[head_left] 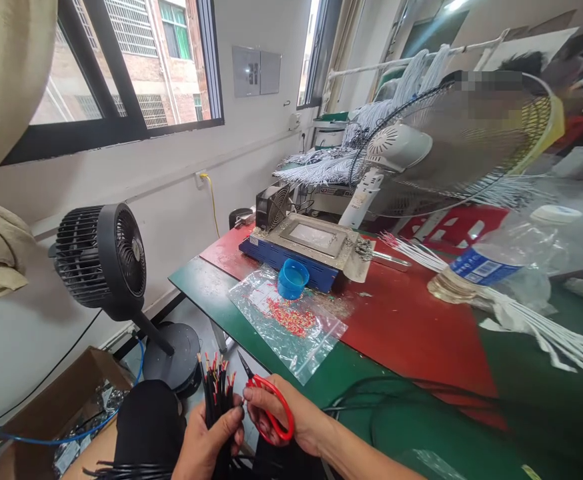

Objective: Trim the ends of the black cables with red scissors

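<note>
My left hand [214, 430] is wrapped round a bundle of black cables [216, 393], held upright over my lap. Red and light-coloured wire ends stick out at the bundle's top. Close beside it, my right hand [271, 408] grips a pair of red-handled scissors [282, 427], the dark blades pointing up and to the left. The fingertips of both hands nearly meet at the bundle's right side; whether they pinch a single cable there is too small to tell. More black cables [126, 470] lie across my lap at the bottom left.
On the table's red mat [421, 333] stands a blue heating device [291, 257]. A blue cup [293, 279] and a clear bag [281, 320] with small red bits lie before it. A plastic bottle [501, 253] and white cables [546, 327] are right. A black fan [106, 260] stands left.
</note>
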### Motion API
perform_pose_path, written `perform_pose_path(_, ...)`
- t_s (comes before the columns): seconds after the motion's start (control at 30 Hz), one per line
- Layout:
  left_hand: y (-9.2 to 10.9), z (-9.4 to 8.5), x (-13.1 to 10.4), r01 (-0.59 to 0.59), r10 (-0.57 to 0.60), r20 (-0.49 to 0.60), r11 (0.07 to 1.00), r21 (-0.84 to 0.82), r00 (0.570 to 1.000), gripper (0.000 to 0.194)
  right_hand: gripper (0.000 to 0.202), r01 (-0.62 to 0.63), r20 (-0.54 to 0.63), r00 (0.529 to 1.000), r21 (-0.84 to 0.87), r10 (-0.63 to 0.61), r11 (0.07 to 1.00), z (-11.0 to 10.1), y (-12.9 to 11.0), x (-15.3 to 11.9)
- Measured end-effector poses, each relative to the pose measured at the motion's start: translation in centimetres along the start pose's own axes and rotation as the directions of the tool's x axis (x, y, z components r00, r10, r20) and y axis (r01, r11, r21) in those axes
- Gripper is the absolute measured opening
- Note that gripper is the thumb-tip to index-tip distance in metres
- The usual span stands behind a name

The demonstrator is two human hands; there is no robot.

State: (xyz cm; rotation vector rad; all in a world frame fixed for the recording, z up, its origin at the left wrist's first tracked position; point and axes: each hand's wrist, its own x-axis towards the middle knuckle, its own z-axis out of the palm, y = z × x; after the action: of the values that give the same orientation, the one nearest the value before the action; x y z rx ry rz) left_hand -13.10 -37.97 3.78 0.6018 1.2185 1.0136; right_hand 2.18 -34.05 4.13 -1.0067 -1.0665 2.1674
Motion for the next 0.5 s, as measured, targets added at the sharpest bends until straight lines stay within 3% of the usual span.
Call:
perform_pose_path(0.3,-0.6,-0.39,0.45,-0.011,0.012,-0.007,0.999,0.034,1.0,0.047,0.047,0.095,-0.008,0.995,-0.164,-0.097,0.982,0.24,0.19,-0.24)
perform_pose_path(0.5,-0.27,-0.22,0.25,0.018,-0.018,0.023,1.0,-0.006,1.0,0.048,0.053,0.06,-0.079,0.995,0.047,-0.056,0.997,0.4,-0.46,-0.15)
